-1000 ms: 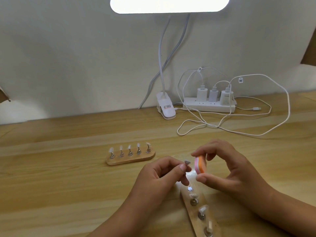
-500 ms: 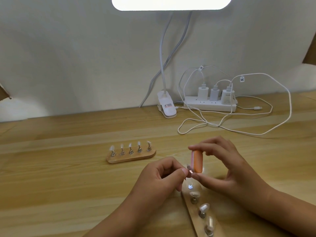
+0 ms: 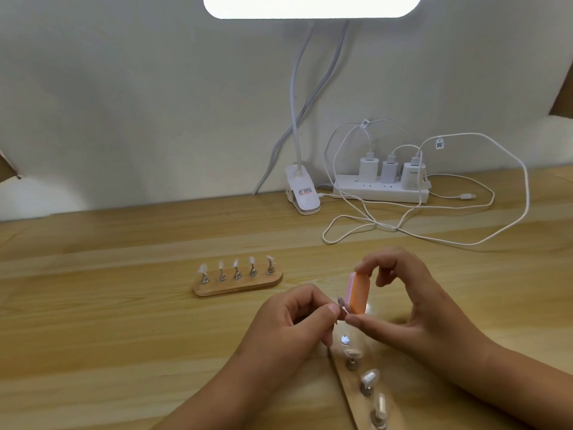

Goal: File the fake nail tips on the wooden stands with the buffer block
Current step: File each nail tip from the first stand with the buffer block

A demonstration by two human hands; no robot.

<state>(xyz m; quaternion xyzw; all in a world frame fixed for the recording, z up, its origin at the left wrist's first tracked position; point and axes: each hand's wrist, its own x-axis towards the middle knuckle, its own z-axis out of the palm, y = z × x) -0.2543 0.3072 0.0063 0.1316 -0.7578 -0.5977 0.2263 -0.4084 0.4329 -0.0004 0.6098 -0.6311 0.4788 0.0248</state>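
Note:
My right hand (image 3: 412,308) pinches an orange and pink buffer block (image 3: 359,293) upright between thumb and forefinger. My left hand (image 3: 297,321) holds a small nail tip on its metal holder (image 3: 341,303) against the block's left face. Below the hands lies a wooden stand (image 3: 356,395) running toward me, with clear nail tips (image 3: 370,376) on metal pegs and one bare metal spot (image 3: 344,339) at its far end. A second wooden stand (image 3: 238,287) with several nail tips sits to the left on the wooden table (image 3: 108,321).
A white clip lamp base (image 3: 302,193) stands at the back by the wall, its bright lamp head (image 3: 311,6) overhead. To its right a white power strip (image 3: 381,190) holds three chargers, with white cables (image 3: 434,234) looping over the table.
The buffer block has turned from tilted to upright and now touches the nail tip held by my left hand. Both hands stay in nearly the same place.

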